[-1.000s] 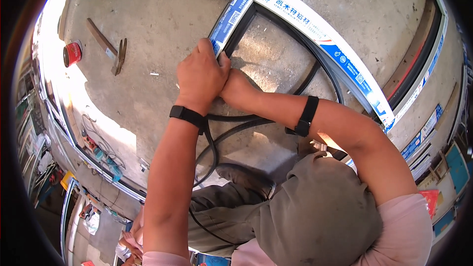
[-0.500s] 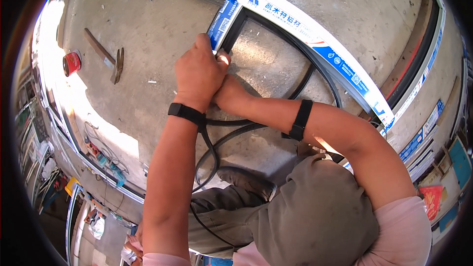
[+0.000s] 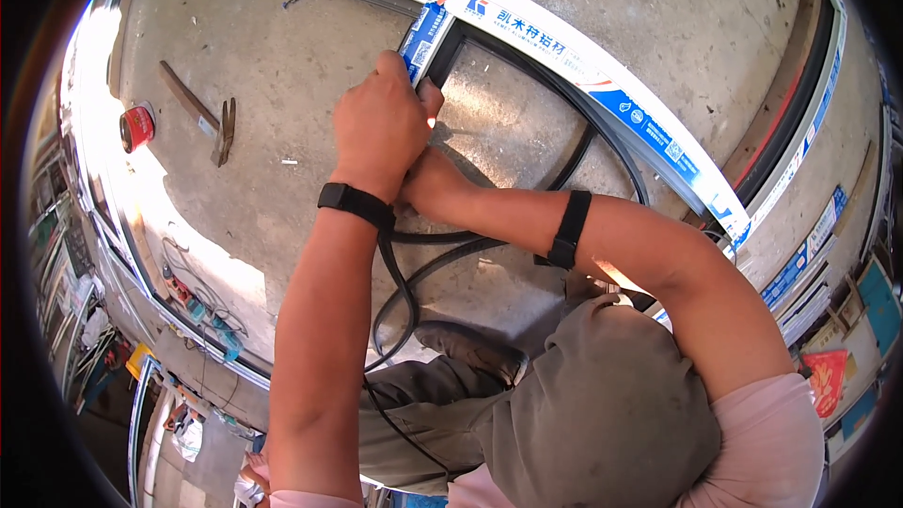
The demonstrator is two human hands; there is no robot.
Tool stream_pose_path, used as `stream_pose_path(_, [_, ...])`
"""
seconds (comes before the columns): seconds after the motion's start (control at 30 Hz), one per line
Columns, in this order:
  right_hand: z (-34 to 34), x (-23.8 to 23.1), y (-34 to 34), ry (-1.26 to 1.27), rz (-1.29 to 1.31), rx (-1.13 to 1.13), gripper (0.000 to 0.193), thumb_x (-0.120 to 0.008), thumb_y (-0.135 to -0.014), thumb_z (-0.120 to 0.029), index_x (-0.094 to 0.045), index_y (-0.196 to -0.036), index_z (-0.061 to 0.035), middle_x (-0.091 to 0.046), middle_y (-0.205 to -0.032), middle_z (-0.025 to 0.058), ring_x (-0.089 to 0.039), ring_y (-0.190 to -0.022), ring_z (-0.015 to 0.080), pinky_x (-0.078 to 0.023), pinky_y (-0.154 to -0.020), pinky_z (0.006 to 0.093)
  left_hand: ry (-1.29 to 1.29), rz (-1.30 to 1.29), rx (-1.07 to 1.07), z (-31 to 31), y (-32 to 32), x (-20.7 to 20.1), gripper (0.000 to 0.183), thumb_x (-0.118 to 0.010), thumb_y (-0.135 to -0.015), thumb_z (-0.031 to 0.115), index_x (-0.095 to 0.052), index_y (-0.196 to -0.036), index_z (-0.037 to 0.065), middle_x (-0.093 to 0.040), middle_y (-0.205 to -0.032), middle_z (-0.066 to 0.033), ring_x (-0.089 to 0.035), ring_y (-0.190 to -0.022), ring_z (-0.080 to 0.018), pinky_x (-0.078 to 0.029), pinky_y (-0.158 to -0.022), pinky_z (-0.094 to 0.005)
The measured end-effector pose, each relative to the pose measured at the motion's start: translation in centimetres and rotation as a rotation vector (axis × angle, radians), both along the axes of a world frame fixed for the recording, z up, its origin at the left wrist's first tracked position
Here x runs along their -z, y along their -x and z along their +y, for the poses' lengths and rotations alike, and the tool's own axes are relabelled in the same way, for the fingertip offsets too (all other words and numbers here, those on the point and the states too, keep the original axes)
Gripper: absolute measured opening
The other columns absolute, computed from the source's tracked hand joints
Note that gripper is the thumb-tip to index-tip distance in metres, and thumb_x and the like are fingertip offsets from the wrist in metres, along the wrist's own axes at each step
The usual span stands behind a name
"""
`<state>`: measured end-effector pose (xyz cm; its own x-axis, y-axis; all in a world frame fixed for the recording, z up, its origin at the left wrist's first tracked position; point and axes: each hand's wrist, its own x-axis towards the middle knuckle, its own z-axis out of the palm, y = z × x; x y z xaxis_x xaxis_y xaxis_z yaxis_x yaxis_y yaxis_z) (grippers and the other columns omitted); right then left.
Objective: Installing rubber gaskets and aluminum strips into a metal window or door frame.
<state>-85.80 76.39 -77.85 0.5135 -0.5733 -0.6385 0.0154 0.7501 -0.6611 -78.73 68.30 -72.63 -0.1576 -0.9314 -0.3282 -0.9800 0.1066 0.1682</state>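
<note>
My left hand (image 3: 380,127) is closed over the short crossbar (image 3: 425,41) of a metal frame, which carries blue and white film. Just below it and partly hidden by it, my right hand (image 3: 438,186) is curled against the same bar, its fingertips out of sight. What the right fingers grip does not show. A black rubber strip (image 3: 402,293) comes out beneath my hands and loops over the floor. More of this strip (image 3: 628,162) runs along the inside of the frame's long far rail (image 3: 564,52).
On the floor to the left lie pincers (image 3: 226,134), a dark flat bar (image 3: 181,89) and a red tin (image 3: 137,127). A teal power tool (image 3: 224,331) with a cord is by the left rail. Wrapped profiles (image 3: 807,259) are stacked at right. Another person's hand (image 3: 256,470) shows at lower left.
My hands stay at the crossbar with only a small shift in the left hand and its fingers. The view has moved slightly. The rubber strip lies much as before.
</note>
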Motion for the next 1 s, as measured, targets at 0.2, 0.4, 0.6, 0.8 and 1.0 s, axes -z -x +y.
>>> stream_pose_path(0.2, [0.3,0.8,-0.6,0.074,0.12,-0.026,0.017,-0.065,-0.087,-0.017,-0.063,-0.087,0.0,-0.065,-0.068,0.0084,-0.063,-0.057,0.017,-0.047,-0.05,0.0325,0.044,0.048,-0.002,-0.2,0.2,0.3,0.032,-0.062,-0.086,0.03,-0.05,-0.089,0.001,-0.065,-0.07,-0.0207,-0.066,-0.067,-0.0398,-0.053,-0.063,-0.0474])
stream_pose_path(0.4, [1.6,-1.7,-0.1,-0.025,0.065,-0.049,0.021,-0.069,-0.085,-0.019,-0.069,-0.091,0.0014,-0.071,-0.085,0.0131,-0.07,-0.076,0.0217,-0.054,-0.069,0.035,0.019,0.094,-0.073,3.3,-3.1,-0.2,0.038,-0.065,-0.084,0.031,-0.054,-0.104,0.001,-0.067,-0.083,-0.0224,-0.066,-0.078,-0.0414,-0.052,-0.07,-0.0481])
stream_pose_path(0.6, [7.4,0.0,-4.2,-0.198,-0.062,-0.119,0.017,-0.061,-0.091,-0.017,-0.067,-0.096,-0.0013,-0.068,-0.089,0.011,-0.064,-0.071,0.0191,-0.051,-0.062,0.0348,0.007,0.226,-0.168,13.3,-10.0,-1.0,0.046,-0.07,-0.081,0.023,-0.054,-0.119,0.002,-0.065,-0.101,-0.0217,-0.063,-0.095,-0.0404,-0.05,-0.081,-0.0468])
stream_pose_path(0.8, [6.7,-0.9,-6.7,-0.413,-0.169,-0.097,0.021,-0.038,-0.098,-0.012,-0.057,-0.099,-0.0037,-0.059,-0.079,0.0082,-0.053,-0.06,0.0166,-0.04,-0.051,0.0329,0.076,0.157,-0.222,15.7,-11.6,-1.2,0.047,-0.073,-0.08,0.023,-0.056,-0.119,0.003,-0.065,-0.1,-0.0188,-0.063,-0.091,-0.0375,-0.051,-0.078,-0.0435])
stream_pose_path(1.0, [5.3,-1.2,-6.0,-0.385,-0.131,-0.174,0.013,-0.038,-0.094,-0.004,-0.051,-0.097,-0.0045,-0.053,-0.075,0.0063,-0.045,-0.055,0.0132,-0.032,-0.046,0.0308,0.213,0.211,-0.168,15.9,-11.7,0.4,0.037,-0.071,-0.078,0.022,-0.059,-0.109,0.005,-0.064,-0.089,-0.0122,-0.063,-0.084,-0.0319,-0.051,-0.071,-0.0419])
